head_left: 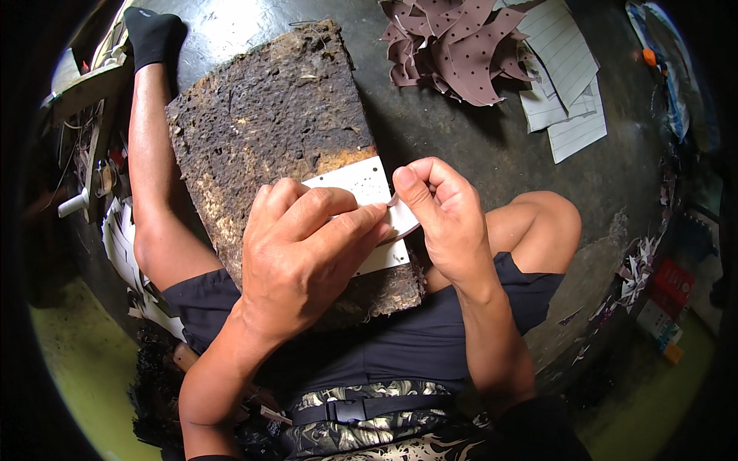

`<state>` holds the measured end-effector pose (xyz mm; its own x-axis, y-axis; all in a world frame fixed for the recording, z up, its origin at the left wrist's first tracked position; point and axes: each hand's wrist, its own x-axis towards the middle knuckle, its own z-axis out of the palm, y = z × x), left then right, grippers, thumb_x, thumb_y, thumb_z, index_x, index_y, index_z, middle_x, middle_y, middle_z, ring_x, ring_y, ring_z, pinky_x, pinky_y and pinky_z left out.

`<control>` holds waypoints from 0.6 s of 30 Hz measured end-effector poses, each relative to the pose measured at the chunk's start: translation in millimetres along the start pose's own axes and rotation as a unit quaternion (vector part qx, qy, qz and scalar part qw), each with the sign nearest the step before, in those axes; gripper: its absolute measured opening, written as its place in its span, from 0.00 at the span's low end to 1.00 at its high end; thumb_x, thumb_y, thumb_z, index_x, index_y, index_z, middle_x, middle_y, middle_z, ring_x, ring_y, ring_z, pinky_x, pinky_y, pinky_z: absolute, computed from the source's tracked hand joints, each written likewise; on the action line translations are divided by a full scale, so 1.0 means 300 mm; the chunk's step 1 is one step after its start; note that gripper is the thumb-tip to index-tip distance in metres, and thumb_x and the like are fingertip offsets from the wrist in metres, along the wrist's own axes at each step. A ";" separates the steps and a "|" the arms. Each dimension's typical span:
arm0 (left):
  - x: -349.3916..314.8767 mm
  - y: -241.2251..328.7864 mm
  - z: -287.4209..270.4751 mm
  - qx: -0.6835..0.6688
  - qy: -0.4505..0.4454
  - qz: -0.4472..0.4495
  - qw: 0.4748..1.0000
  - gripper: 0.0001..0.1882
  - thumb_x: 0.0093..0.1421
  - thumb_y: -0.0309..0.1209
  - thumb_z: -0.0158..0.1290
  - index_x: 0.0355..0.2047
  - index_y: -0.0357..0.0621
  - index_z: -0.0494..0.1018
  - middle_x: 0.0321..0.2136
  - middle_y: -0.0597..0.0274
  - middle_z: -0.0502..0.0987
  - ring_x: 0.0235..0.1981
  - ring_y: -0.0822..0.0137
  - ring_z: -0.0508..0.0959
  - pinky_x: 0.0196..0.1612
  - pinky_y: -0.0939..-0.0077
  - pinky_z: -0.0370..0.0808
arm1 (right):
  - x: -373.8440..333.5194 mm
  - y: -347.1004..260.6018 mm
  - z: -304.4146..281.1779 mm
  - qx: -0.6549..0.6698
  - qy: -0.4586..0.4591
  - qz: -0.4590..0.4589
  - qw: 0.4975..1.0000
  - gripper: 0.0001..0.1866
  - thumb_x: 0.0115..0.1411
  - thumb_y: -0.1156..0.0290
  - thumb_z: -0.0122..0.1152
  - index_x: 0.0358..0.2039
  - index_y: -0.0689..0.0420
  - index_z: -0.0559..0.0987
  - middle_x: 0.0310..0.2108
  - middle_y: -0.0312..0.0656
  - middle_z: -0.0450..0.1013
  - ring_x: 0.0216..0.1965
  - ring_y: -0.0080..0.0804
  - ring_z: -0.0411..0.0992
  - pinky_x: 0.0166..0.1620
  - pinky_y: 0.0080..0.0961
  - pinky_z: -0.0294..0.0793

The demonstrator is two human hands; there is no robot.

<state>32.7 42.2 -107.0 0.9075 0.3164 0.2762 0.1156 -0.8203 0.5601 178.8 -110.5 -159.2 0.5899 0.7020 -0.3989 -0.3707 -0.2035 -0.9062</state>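
Across my lap lies a thick, rough, dark-brown board (277,115). On its near right part rests a white sheet (352,181) with small dark holes, partly covered by my left hand (296,250). A white curved piece (406,221) with a mauve edge lies over the sheet and sticks out past the board's right side. My left fingers are bent together, their tips pressing on this piece. Beside them my right hand (450,223) is closed, thumb against bent forefinger, pinching the edge of the piece. The left fingers hide part of the piece.
Beyond the board, a pile of mauve cut pieces (457,50) with dark holes sits on the dark floor, next to lined paper sheets (573,127). Scraps (638,269) and a red box (671,288) lie far right. White offcuts (123,238) lie beyond my left leg.
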 end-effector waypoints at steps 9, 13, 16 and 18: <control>0.008 -0.010 0.000 -0.003 -0.003 0.011 1.000 0.15 0.56 0.33 0.79 0.44 0.52 0.91 0.36 0.71 0.82 0.34 0.63 0.76 0.39 0.63 0.71 | 0.028 0.041 -0.028 -0.008 0.011 0.009 1.000 0.17 0.82 0.58 0.68 0.41 0.61 0.84 0.31 0.28 0.78 0.34 0.12 0.72 0.38 0.19 0.75; 0.010 -0.013 0.004 -0.009 0.002 0.013 1.000 0.15 0.55 0.34 0.80 0.42 0.53 0.91 0.36 0.72 0.82 0.34 0.63 0.75 0.40 0.63 0.71 | 0.040 0.060 -0.042 -0.011 0.016 0.007 1.000 0.17 0.82 0.58 0.68 0.41 0.61 0.84 0.30 0.28 0.78 0.33 0.13 0.71 0.37 0.19 0.73; 0.009 -0.017 0.004 -0.012 0.001 0.013 1.000 0.14 0.55 0.34 0.80 0.42 0.53 0.91 0.36 0.72 0.82 0.34 0.63 0.75 0.40 0.63 0.71 | 0.046 0.072 -0.057 -0.031 0.019 0.010 0.999 0.17 0.82 0.58 0.68 0.41 0.61 0.84 0.30 0.28 0.78 0.32 0.13 0.71 0.37 0.19 0.72; 0.009 -0.020 0.006 -0.009 0.003 0.018 1.000 0.15 0.54 0.34 0.80 0.42 0.53 0.91 0.36 0.72 0.82 0.34 0.63 0.75 0.40 0.63 0.71 | 0.052 0.080 -0.065 -0.037 0.021 0.009 0.999 0.18 0.82 0.58 0.68 0.41 0.61 0.84 0.30 0.28 0.78 0.32 0.13 0.71 0.37 0.20 0.72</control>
<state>35.2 47.0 -111.0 0.9085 0.2900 0.3010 0.0756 -0.8223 0.5639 193.1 -117.8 -189.8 0.6143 0.6685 -0.4191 -0.3285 -0.2662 -0.9062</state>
